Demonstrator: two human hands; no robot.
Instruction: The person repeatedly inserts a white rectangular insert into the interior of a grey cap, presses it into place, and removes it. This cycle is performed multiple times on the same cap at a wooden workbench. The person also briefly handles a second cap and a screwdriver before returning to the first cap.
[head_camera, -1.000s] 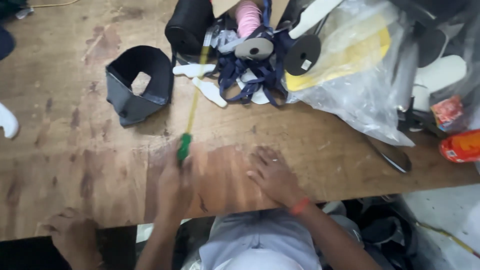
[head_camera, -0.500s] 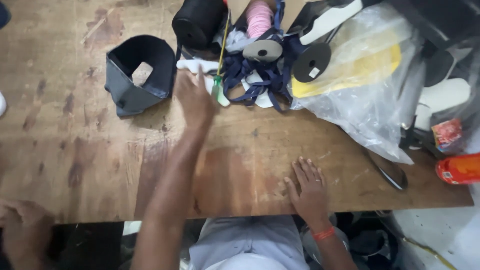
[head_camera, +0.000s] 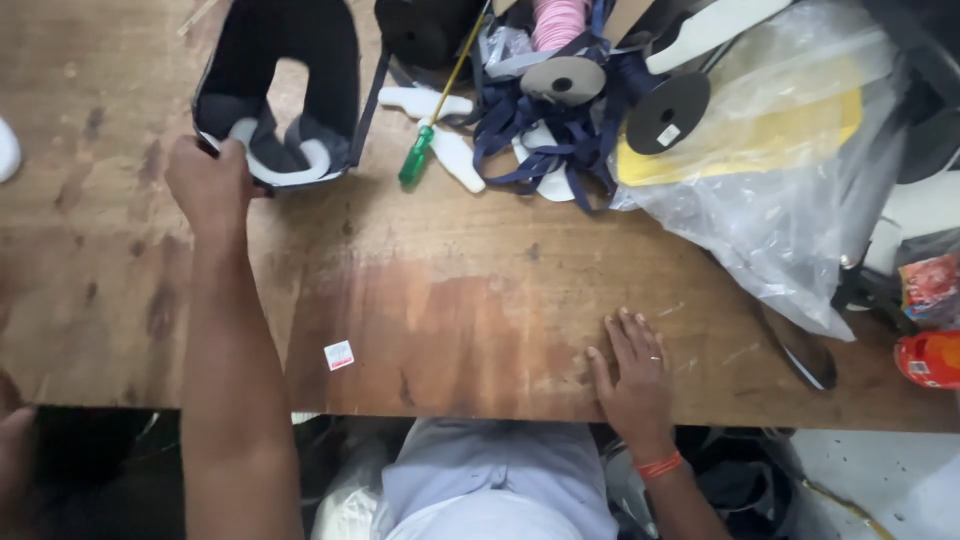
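Our left hand (head_camera: 212, 183) pinches the black fabric shoe upper (head_camera: 280, 95) at its padded rim; soft, light, floppy. Right hand (head_camera: 635, 375) rests flat, fingers spread.

A green-handled screwdriver (head_camera: 428, 130) is laid on the wooden table (head_camera: 480, 300), its shaft pointing away toward a black roll (head_camera: 425, 28) at the far edge. Just to its right, a tangle of navy straps (head_camera: 545, 135) is piled with white cut pieces (head_camera: 450, 150), a pink spool (head_camera: 558, 20) and two dark discs (head_camera: 668, 112). A clear plastic bag (head_camera: 780, 200) holding yellow sheets is seen further right, and a small sticker (head_camera: 339, 354) is stuck near the table's near edge.
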